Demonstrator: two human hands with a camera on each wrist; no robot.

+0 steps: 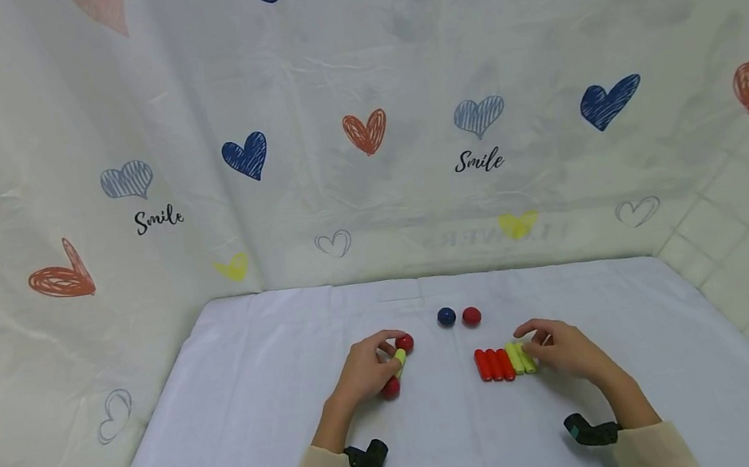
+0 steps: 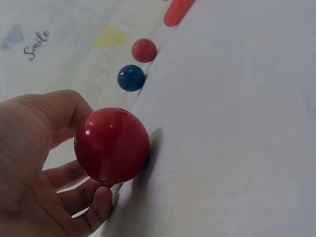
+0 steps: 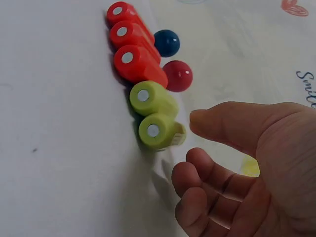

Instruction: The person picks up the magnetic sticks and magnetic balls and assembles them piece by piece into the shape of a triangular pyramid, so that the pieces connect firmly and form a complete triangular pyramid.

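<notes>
My left hand (image 1: pixel 365 368) holds a yellow-green rod (image 1: pixel 400 357) with a red ball (image 1: pixel 405 343) at its far end and another red ball (image 1: pixel 390 388) at its near end. In the left wrist view the near red ball (image 2: pixel 112 145) hides most of the grip. My right hand (image 1: pixel 566 348) hovers at the right end of a row of short rods, thumb and fingers apart, holding nothing. That row has several pieces side by side: red rods (image 1: pixel 494 365) on the left, yellow-green rods (image 3: pixel 153 131) on the right, with silver discs on their ends.
Behind the row, a dark blue ball (image 1: pixel 447 317) and a red ball (image 1: pixel 472 316) lie side by side. White cloth (image 1: pixel 242 415) covers the table, and a heart-patterned curtain (image 1: pixel 428 201) hangs along its back and sides.
</notes>
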